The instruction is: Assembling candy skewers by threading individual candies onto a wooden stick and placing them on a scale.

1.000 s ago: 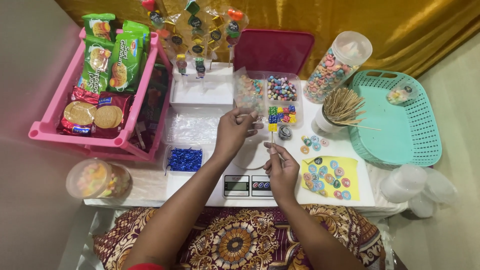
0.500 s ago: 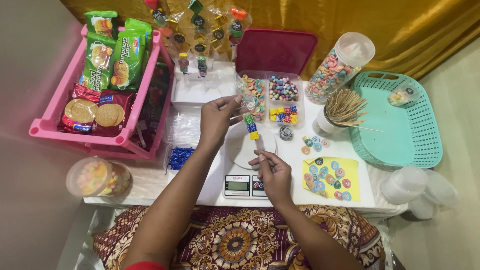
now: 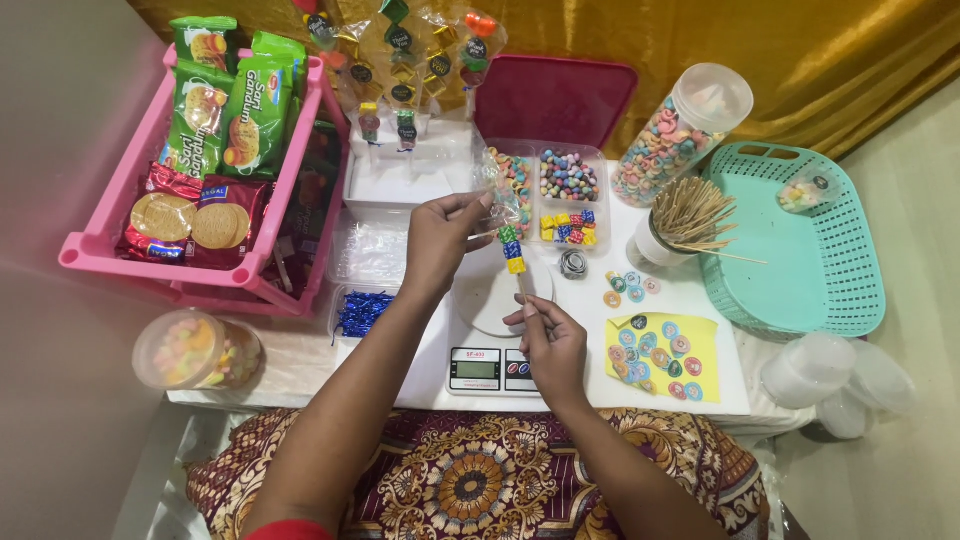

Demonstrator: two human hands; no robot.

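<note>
Two hands are at work, and since a second ago both have come up off the table together: my right hand (image 3: 548, 340), nearest me, pinches the bottom of a thin skewer (image 3: 521, 286) above the white scale (image 3: 490, 345), where earlier it lay flatter over the tray. On that skewer, just beyond my right fingers, sits a stack of coloured sweets (image 3: 511, 250), green, blue and yellow, which half a second ago was lower and further right of the left hand. My left hand (image 3: 445, 238), beyond and to the left of the right one, is closed on a clear plastic wrapper (image 3: 500, 196) at the top of the stick; earlier it was pressed down near the table. I judge the wrapper is now going over the sweets, so the stick looks filled. Beyond the left hand stands the divided box of sweets (image 3: 568, 195), and right of my right hand a cup of bare sticks (image 3: 686, 222) and a yellow sticker sheet (image 3: 661, 350).
</note>
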